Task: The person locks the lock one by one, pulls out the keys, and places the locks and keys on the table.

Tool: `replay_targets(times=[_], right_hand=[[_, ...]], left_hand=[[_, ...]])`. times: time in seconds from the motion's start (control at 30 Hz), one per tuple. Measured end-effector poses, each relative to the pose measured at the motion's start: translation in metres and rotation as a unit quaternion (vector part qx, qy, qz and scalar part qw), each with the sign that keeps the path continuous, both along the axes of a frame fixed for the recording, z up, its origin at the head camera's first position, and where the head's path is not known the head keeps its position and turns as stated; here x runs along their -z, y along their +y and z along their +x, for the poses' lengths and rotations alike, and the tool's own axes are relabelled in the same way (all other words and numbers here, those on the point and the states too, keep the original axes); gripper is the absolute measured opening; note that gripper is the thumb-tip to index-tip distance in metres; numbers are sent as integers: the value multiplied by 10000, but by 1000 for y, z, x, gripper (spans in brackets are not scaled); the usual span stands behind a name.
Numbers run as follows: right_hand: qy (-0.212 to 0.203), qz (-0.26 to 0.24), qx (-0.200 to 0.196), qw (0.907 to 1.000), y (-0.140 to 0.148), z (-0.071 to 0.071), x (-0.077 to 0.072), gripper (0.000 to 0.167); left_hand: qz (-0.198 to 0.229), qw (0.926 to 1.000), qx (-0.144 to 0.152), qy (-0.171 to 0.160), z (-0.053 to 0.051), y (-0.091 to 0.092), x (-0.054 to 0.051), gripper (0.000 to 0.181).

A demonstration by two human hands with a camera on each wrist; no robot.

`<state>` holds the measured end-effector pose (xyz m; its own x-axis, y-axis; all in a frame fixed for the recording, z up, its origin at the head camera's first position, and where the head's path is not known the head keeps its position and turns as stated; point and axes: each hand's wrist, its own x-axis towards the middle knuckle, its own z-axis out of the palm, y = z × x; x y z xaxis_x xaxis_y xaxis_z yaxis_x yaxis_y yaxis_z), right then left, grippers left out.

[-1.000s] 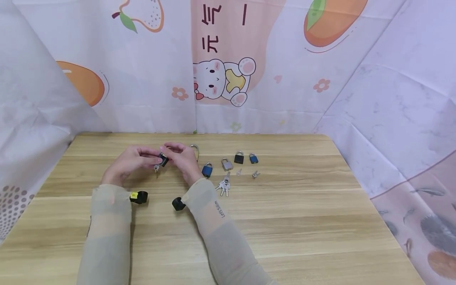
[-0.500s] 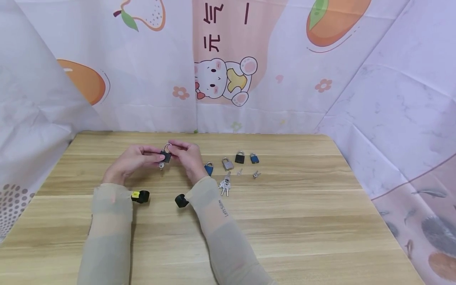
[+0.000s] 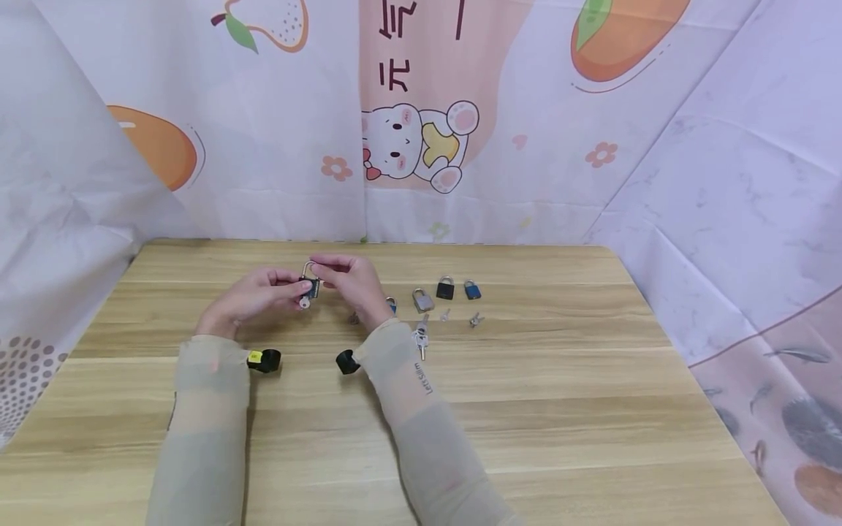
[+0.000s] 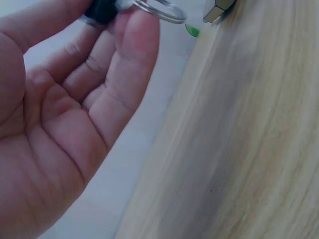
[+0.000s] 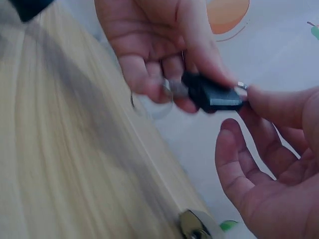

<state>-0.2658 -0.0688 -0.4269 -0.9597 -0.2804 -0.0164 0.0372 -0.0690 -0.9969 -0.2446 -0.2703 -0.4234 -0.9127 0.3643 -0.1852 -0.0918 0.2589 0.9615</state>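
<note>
A small dark padlock (image 3: pixel 311 288) is up between my two hands, its shackle raised at the top. The thumb and fingers of my left hand (image 3: pixel 259 294) grip its body. A key (image 3: pixel 305 302) sticks out below the body, and a key ring (image 4: pixel 167 11) hangs from it near the left fingertips. My right hand (image 3: pixel 351 286) pinches the shackle between thumb and fingers. From the right wrist view, the padlock (image 5: pixel 217 97) lies flat between both hands, slightly blurred.
Right of my hands lie a silver padlock (image 3: pixel 423 300), a black padlock (image 3: pixel 445 288) and a blue padlock (image 3: pixel 472 290). My right wrist partly covers another blue padlock (image 3: pixel 392 304). Bunched keys (image 3: pixel 422 337) and smaller keys (image 3: pixel 476 319) lie nearer. A brass padlock (image 5: pixel 192 225) stands beyond my right hand.
Both hands have turned the padlock from tilted to upright, shackle up, and moved it slightly right. My right fingers have shifted onto the shackle. The right hand now covers the brass padlock in the head view.
</note>
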Motion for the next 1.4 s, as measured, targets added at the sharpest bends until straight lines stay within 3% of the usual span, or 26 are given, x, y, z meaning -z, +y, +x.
replay_targets(times=[0.17, 0.4, 1.27, 1.4], right_hand=[[381, 513, -33, 9980, 6, -1, -3, 17], [747, 1116, 74, 9909, 4, 1, -4, 13], [882, 673, -415, 9930, 8, 0, -13, 17], [1085, 969, -447, 9884, 6, 2, -16, 16]], left_hand=[[-127, 9997, 98, 182, 1, 0, -4, 34], [-167, 9997, 48, 195, 2, 0, -3, 34], [44, 9991, -81, 421, 1, 0, -1, 30], [-74, 9989, -143, 430, 2, 0, -3, 36]])
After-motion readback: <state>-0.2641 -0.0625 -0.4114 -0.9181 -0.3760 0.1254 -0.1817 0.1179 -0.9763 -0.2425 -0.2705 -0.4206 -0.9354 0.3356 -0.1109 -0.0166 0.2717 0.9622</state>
